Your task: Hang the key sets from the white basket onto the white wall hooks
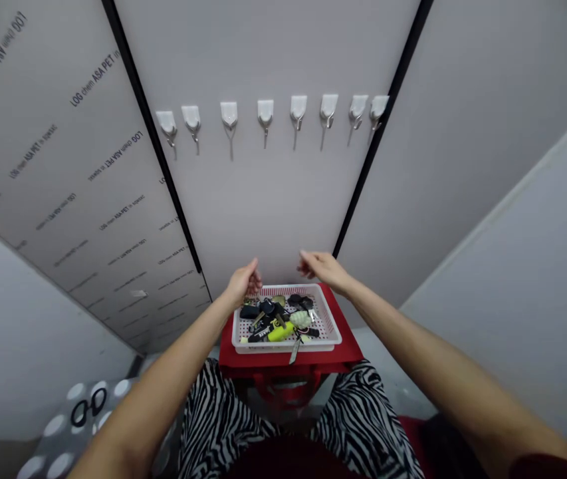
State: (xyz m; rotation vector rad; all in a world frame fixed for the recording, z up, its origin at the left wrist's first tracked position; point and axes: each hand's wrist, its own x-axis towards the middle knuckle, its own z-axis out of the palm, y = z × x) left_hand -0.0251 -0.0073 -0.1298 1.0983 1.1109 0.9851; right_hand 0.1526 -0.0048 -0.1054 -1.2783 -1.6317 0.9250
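A white slotted basket (333,331) sits on a small red stool (347,349) in front of my knees. It holds several keys and key fobs, among them a yellow-green fob (281,330) and a pale green one (301,319). My left hand (243,281) hovers over the basket's far left corner with its fingers curled in; what it holds, if anything, I cannot make out. Over the far right edge is my right hand (322,266), fingers bent and partly apart, with nothing visible in it. One key (294,350) hangs over the basket's front rim.
On the grey wall panel ahead runs a row of several white adhesive hooks (265,112), all bare. Black vertical strips (163,166) divide the panels. A spotted bag (71,419) lies at the lower left. My zebra-print trousers (223,419) fill the bottom.
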